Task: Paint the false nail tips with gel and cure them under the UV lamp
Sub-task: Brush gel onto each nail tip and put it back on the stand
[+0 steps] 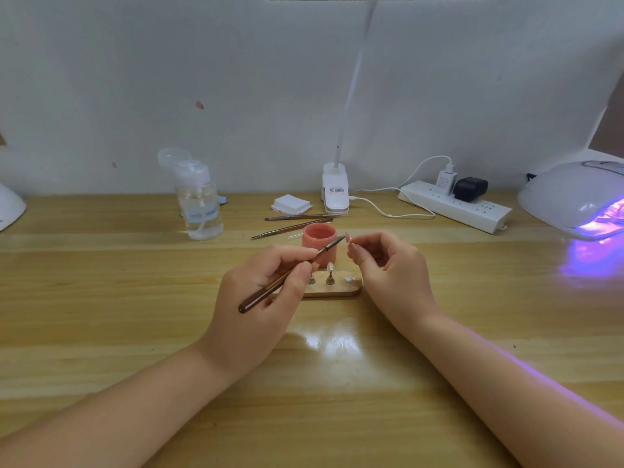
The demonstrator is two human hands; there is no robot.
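1. Pinching the brush (287,273) like a pen, my left hand (261,298) has thumb and fingers curled around the dark wooden handle, and the bristle end points up and to the right, at the nail tip.
2. My right hand (388,265) grips a small pink false nail tip (349,237) between the fingertips, raised above the surface (135,298), just in front of the gel jar. The brush end touches it or is just beside it; I cannot tell which.
3. I judge the nail tip to be very light, thin and a little slippery, so it can turn or jump away under too much brush pressure. It seems best to take it by its edges or by what is under it, so that no finger touches the wet painted face. What exactly is under it is too small to tell.
4. The gel jar (319,243) is open and pink inside, standing behind the wooden stand (332,292).
5. On the stand I see two small metal holders, one carrying a pale nail tip (330,267) that looks not yet painted, and a small white piece at the right end.
6. The clear pump bottle (199,204) at back left holds a transparent liquid, more than half full.
7. The UV lamp (574,197) at the right glows purple, well apart from my hands.
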